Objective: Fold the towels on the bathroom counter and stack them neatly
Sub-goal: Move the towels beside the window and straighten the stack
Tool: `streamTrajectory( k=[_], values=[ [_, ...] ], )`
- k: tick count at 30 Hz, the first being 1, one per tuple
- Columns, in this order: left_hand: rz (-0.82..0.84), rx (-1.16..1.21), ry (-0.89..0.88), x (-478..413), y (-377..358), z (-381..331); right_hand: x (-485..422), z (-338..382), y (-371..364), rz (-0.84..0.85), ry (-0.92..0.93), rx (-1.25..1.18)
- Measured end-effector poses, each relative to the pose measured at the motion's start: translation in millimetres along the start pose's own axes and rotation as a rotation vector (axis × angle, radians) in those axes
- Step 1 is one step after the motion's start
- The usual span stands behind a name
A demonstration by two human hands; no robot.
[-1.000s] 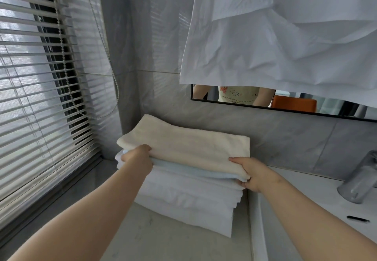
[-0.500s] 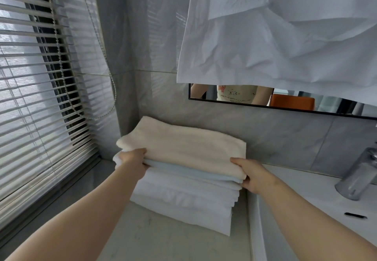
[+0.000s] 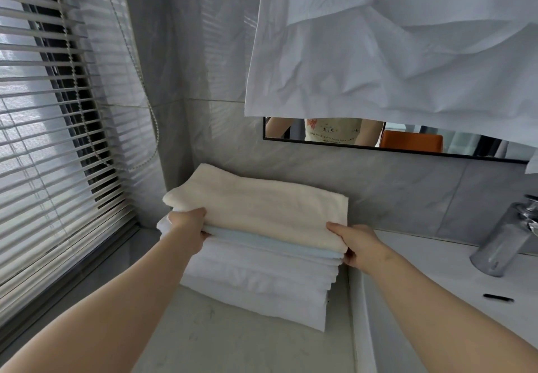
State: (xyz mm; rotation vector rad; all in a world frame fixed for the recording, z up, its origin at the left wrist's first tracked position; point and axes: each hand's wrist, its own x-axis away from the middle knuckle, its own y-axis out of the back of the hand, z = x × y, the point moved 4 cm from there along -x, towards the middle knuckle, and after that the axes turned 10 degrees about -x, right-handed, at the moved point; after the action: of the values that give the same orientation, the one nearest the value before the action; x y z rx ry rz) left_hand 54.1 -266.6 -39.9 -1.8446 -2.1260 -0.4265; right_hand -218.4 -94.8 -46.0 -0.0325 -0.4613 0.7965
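A stack of folded towels stands on the grey counter (image 3: 233, 340) against the back wall. A cream towel (image 3: 262, 209) lies on top, a pale blue towel (image 3: 270, 241) under it, and several white towels (image 3: 262, 282) below. My left hand (image 3: 189, 225) grips the front left corner of the cream towel, thumb on top and fingers tucked under. At the front right corner, my right hand (image 3: 356, 243) holds the cream and blue layers the same way.
Window blinds (image 3: 58, 128) with a bead cord fill the left side. A white sheet (image 3: 393, 52) hangs over the mirror (image 3: 407, 139) above the stack. A chrome faucet (image 3: 503, 244) and the white sink (image 3: 454, 299) are at the right.
The stack and both hands have stayed almost still; the view has shifted slightly and my left hand sits a little lower on the cream towel's corner.
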Motion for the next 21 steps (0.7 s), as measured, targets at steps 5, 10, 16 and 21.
streamTrajectory(
  k=[5, 10, 16, 21],
  values=[
    [0.023, 0.052, 0.019, 5, -3, 2, 2, 16, 2, -0.001, 0.085, -0.066],
    [0.031, -0.002, -0.008, 11, -4, 5, 4, -4, 8, -0.022, -0.032, 0.020],
    [-0.091, -0.146, -0.032, 19, 2, 6, 13, 1, 8, 0.006, -0.117, 0.088],
    [-0.063, -0.053, 0.076, 37, -8, 15, 20, 7, 9, -0.021, -0.092, 0.153]
  ],
)
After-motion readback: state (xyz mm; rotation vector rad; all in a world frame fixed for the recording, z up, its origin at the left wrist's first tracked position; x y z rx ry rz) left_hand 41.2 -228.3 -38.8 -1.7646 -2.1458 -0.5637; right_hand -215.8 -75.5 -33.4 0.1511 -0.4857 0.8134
